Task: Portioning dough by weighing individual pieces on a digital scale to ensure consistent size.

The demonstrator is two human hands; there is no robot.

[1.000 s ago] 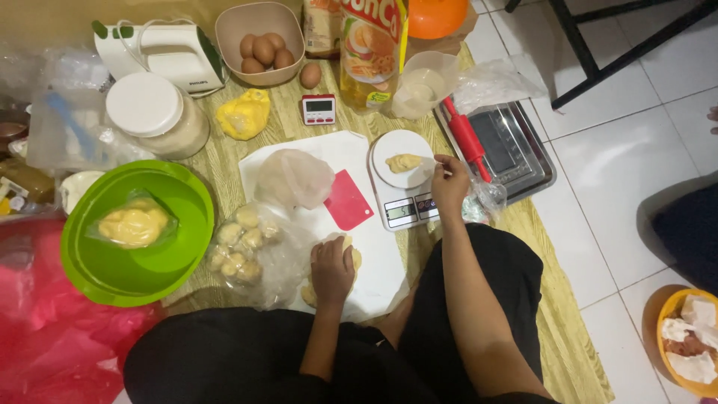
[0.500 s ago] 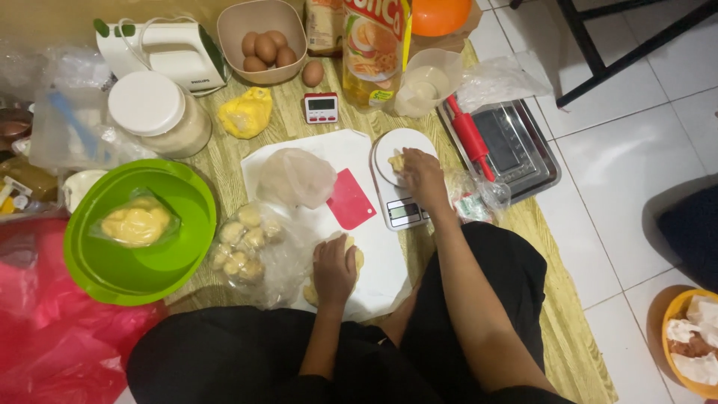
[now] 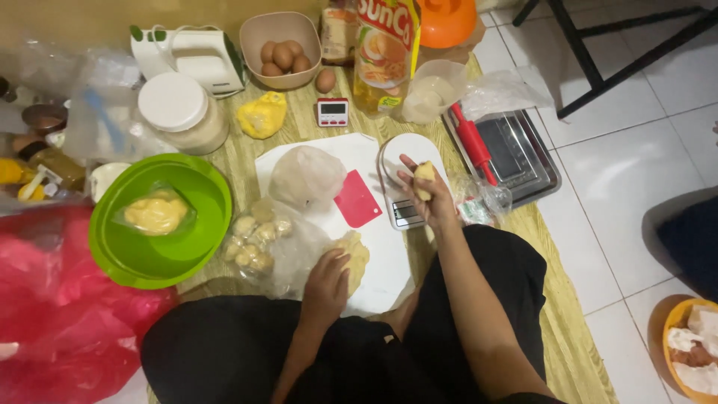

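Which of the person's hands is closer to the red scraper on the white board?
The right hand, holding a small dough piece just right of the red scraper. The left hand rests on dough lower down, farther away.

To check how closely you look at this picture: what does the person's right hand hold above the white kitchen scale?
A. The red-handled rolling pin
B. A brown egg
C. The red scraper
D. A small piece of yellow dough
D: the right hand grips a small piece of yellow dough over the white kitchen scale.
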